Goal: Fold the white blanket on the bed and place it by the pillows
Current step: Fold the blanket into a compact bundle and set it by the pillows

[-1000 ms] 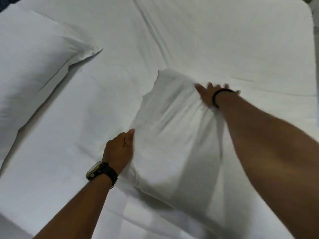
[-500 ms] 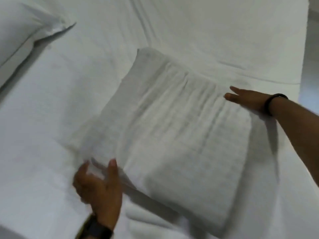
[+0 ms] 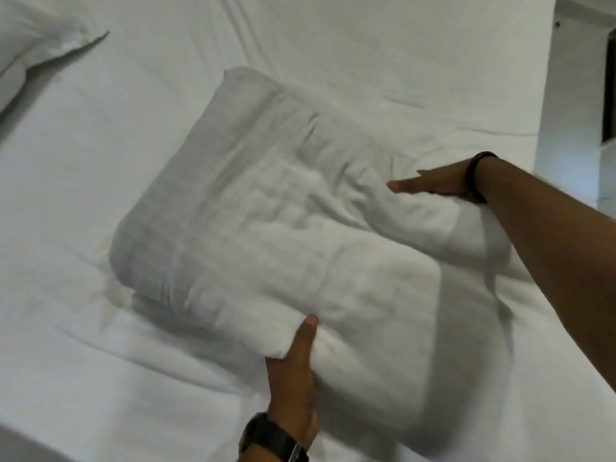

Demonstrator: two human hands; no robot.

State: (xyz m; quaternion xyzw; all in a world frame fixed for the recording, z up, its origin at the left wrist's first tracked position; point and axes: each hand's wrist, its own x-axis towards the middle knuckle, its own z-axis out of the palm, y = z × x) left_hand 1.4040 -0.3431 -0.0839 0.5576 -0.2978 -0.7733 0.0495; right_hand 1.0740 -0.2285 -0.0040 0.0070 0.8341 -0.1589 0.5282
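While left hand (image 3: 293, 371) clasps blanket (image 3: 266, 228) (fingers hidden beneath) | right hand (image 3: 440, 183): fingers straight

A pale wall (image 3: 580, 95) stands at the upper right, with a dark recess (image 3: 610, 95) at its far edge. A blurred grey patch (image 3: 13, 443) fills the lower left corner.

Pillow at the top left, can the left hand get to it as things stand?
Probably yes, once it lets go. Only bare sheet lies between the left hand and the pillow, but that hand grips the folded blanket at its near edge, thumb on top.
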